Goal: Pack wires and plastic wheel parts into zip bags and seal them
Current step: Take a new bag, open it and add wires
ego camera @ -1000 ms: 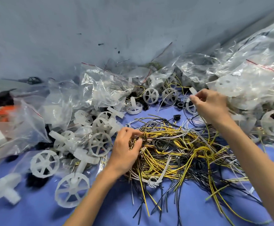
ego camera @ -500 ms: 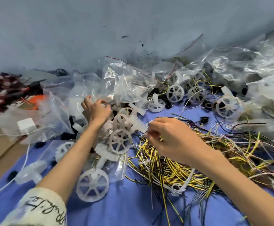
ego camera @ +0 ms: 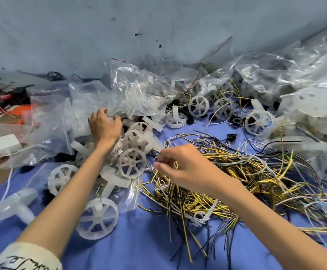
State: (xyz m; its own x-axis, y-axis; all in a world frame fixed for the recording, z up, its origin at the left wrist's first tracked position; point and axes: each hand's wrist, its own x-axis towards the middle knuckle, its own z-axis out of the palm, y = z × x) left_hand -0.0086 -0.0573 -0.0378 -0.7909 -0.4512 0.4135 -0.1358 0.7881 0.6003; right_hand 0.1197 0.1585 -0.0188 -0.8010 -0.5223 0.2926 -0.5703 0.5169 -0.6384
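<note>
A tangled pile of yellow, black and white wires [ego camera: 236,172] lies on the blue cloth at centre right. My right hand [ego camera: 180,166] pinches a few wires at the pile's left edge. My left hand [ego camera: 104,127] reaches into the heap of clear zip bags [ego camera: 137,94] at the left and grips the lower edge of one crumpled bag. Several white spoked plastic wheels [ego camera: 132,162] lie loose between my arms, with one large wheel [ego camera: 97,217] near my left forearm. More wheels [ego camera: 198,106] sit at the back.
Filled clear bags [ego camera: 305,90] are heaped along the right and back against a grey wall. A white adapter block [ego camera: 7,144] with a cord lies at the left. Small black rings [ego camera: 231,136] are scattered on the blue cloth [ego camera: 149,246].
My left hand left the wire pile and moved up-left to the bags. My right hand came from the back right to the pile's left edge and took hold of wires.
</note>
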